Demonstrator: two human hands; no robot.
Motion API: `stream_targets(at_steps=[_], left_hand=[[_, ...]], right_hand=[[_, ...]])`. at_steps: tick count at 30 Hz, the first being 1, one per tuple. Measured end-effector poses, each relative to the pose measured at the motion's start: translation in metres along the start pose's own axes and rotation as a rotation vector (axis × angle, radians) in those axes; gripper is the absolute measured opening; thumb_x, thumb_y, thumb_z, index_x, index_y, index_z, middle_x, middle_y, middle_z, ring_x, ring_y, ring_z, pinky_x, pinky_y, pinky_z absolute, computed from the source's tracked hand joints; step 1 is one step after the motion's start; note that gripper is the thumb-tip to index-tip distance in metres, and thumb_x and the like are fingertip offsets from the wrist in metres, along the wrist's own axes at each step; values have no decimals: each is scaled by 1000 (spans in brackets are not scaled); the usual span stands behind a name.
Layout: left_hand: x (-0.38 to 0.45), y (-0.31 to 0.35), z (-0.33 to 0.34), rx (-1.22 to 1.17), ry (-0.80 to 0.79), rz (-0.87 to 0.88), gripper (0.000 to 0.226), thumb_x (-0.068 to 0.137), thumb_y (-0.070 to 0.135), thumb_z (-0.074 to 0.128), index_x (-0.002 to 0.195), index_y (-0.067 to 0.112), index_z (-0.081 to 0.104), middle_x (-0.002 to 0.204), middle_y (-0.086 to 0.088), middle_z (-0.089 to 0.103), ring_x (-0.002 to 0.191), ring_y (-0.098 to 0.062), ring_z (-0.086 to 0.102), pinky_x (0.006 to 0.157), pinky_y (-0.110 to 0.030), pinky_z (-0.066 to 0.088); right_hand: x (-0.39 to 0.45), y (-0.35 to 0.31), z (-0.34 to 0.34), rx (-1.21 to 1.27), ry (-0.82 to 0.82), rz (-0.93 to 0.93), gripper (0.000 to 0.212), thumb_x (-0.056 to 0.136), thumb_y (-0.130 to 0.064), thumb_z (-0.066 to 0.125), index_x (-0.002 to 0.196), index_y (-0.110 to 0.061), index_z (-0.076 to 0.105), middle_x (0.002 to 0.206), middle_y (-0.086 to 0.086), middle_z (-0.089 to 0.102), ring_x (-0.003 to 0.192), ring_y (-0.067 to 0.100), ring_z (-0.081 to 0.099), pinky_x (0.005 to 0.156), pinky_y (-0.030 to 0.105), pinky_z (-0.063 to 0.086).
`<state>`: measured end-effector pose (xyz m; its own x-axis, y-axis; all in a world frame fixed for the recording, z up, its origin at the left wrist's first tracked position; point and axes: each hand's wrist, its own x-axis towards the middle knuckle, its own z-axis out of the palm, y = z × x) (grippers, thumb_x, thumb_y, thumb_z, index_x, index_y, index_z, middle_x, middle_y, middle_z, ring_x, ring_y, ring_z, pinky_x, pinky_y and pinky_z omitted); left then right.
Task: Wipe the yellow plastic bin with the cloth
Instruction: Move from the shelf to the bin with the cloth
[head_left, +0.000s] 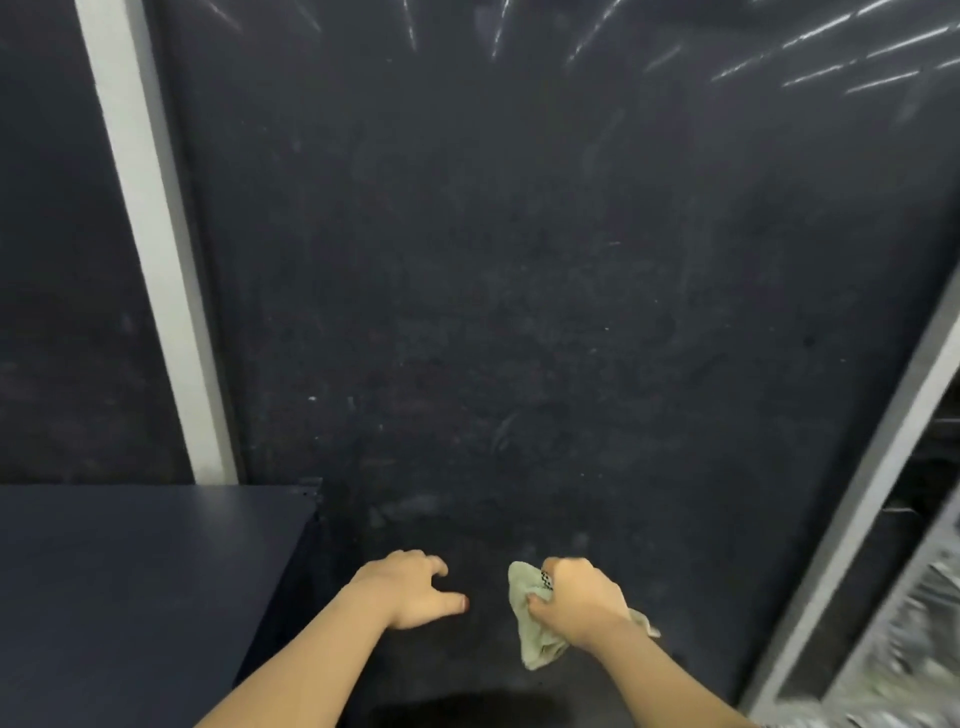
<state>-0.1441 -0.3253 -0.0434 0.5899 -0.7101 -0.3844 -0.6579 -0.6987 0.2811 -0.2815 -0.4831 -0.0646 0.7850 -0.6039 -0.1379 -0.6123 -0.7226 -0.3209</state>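
At the far left, a white post (156, 249) leans up across the dark wall (519, 260). Below it sits a dark blue tabletop (130, 582), flat and bare. Next comes the left hand (410, 590). Its grip is loose and spread, with the fingers (434, 566) curled a little and nothing in it. It hangs over the dark floor (467, 519), just past the tabletop's edge. Near it, but not touching, is the right hand (576, 603). Its grip is pressed around a pale green cloth (530, 623), bunched up, with the ends hanging down. At the far right, a grey frame (857, 519) slants upward. The yellow bin is not in the picture.
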Motion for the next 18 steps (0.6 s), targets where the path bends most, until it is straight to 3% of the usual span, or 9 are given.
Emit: stream_targets(at_steps=[5,9,13,16,18], left_hand=[[1,17,17,48,-25,31,74,77,67,46,140,31,38,151,1,37,135,-22,38,106,-39,37],[5,26,30,98,-40,81,72,79,65,46,141,30,37,151,1,37,135,-20,38,107,-38,37],[12,29,45,127,-73,121,71,80,64,46,141,29,37,151,3,37,136,-20,37,109,-38,34],[21,28,60,92,-96,114,74,78,65,47,141,29,37,151,4,36,137,-19,36,108,-37,35],[27,27,73,69,-119,102,75,77,66,48,141,30,37,151,4,36,137,-19,36,108,-37,37]], right_hand=[[-17,18,5,4,-18,13,11,78,-31,47,79,-21,45,83,2,56,88,27,61,67,28,39],[-26,30,11,27,-44,61,11,79,-32,47,80,-20,46,85,0,55,79,24,54,68,29,39],[-31,41,23,1,-75,89,12,80,-31,47,81,-20,45,96,5,64,89,27,60,69,30,40],[-32,52,35,-15,-91,97,14,81,-33,49,80,-19,44,95,7,63,94,28,61,67,30,38],[-32,60,43,-24,-109,99,16,81,-34,50,80,-19,44,90,7,61,86,27,58,67,30,39]])
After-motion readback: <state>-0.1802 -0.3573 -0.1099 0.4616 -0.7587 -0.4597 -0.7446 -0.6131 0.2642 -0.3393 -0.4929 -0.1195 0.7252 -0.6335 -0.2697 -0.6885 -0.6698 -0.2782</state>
